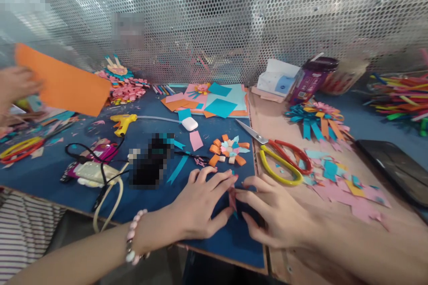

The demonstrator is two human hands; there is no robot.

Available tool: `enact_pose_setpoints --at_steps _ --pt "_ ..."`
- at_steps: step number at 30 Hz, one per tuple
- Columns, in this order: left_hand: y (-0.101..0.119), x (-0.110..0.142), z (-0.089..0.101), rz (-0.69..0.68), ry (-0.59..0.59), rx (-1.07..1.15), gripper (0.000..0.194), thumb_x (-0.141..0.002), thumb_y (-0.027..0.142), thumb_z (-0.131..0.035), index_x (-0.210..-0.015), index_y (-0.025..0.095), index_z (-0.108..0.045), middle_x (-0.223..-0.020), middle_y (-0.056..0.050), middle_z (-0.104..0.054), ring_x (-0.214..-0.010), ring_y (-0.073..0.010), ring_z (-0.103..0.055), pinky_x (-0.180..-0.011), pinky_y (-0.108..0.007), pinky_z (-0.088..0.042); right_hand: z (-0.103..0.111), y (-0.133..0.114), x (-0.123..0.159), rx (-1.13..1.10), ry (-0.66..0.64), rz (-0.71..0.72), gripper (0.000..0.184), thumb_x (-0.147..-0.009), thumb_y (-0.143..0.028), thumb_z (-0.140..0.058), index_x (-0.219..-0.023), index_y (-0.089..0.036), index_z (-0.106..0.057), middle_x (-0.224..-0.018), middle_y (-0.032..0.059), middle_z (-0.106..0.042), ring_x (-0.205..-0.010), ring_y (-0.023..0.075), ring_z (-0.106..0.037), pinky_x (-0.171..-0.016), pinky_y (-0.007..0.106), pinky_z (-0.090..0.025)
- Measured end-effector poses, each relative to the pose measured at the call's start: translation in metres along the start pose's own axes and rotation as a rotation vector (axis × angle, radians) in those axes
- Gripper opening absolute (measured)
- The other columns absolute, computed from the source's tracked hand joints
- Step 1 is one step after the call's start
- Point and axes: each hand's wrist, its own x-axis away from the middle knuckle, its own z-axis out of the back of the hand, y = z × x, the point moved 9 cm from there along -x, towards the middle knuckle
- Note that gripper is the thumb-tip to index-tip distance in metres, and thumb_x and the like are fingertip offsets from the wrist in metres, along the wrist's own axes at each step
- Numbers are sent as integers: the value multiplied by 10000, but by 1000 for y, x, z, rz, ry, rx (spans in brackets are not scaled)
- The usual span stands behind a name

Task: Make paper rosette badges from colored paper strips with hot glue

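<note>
My left hand and my right hand meet over the blue table, near its front edge. Between their fingertips stands a small pink paper strip, pinched from both sides by thumbs and forefingers. A sliver of blue paper shows just beneath it. My left wrist wears a pink bead bracelet. Just beyond my fingers lies an orange, pink and blue paper flower.
Red and yellow scissors lie to the right on a brown board with pink scraps. A yellow glue gun, coloured paper sheets, a black tablet and cables surround. Another person's hand holds orange card at far left.
</note>
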Motion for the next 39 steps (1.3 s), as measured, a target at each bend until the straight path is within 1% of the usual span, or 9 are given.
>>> enact_pose_setpoints --at_steps 6,11,18,20,22,24,29,35,39 --pt "2 0 0 -2 -12 2 634 -825 451 -516 -1399 236 -352 -1399 -70 -446 -1180 -352 -373 -931 -547 -326 -1 -10 2 -18 -23 85 309 -767 -160 -491 -1067 -143 -562 -994 96 -685 -905 254 -564 -612 357 -421" --pt "1 1 -1 15 -19 -8 708 -794 472 -539 -1423 237 -314 -1412 -71 -432 -1196 -358 -350 -950 -548 -305 -2 -19 7 -75 -43 182 381 -738 -156 -494 -1112 -105 -543 -1042 119 -677 -915 253 -566 -619 355 -434" --pt "-1 0 -4 33 -35 -23 717 -782 489 -540 -1413 229 -321 -1433 -56 -409 -1204 -354 -332 -959 -544 -286 8 -1 2 13 63 10 296 -775 -145 -505 -1060 -99 -568 -898 132 -649 -825 236 -554 -601 338 -440" --pt "-1 0 -4 38 -42 -27 727 -781 491 -540 -1420 233 -309 -1433 -48 -410 -1203 -350 -331 -960 -543 -285 5 -5 2 -24 31 66 306 -762 -142 -503 -1058 -96 -567 -912 128 -658 -839 243 -561 -597 342 -438" --pt "-1 0 -5 37 -46 -28 739 -780 492 -541 -1430 243 -291 -1437 -39 -406 -1206 -347 -327 -962 -541 -284 3 -16 5 -71 12 180 326 -740 -134 -494 -1055 -88 -566 -934 126 -670 -868 255 -569 -591 347 -431" --pt "0 0 -5 33 -49 -31 746 -780 493 -540 -1437 252 -279 -1445 -34 -396 -1211 -347 -322 -964 -541 -280 5 -22 8 -94 26 258 343 -724 -121 -481 -1055 -86 -565 -951 128 -675 -871 250 -576 -576 341 -421" --pt "0 1 -6 36 -50 -39 755 -782 525 -529 -1435 235 -286 -1441 -46 -401 -1212 -351 -321 -964 -541 -274 3 -14 5 -40 12 141 331 -763 -134 -483 -1081 -97 -566 -942 132 -673 -891 248 -577 -605 339 -442" --pt "0 0 -6 23 -37 -41 750 -776 515 -535 -1429 235 -293 -1445 -52 -396 -1226 -340 -322 -972 -528 -268 1 -33 9 -71 -20 266 337 -724 -132 -475 -1038 -72 -582 -1016 172 -673 -917 264 -585 -625 357 -453" --pt "0 0 -6 12 -33 -37 764 -772 524 -538 -1432 234 -284 -1454 -60 -385 -1231 -345 -321 -975 -529 -263 5 -31 11 -97 -7 238 354 -735 -133 -454 -1068 -94 -567 -1008 161 -670 -900 246 -583 -652 356 -458"
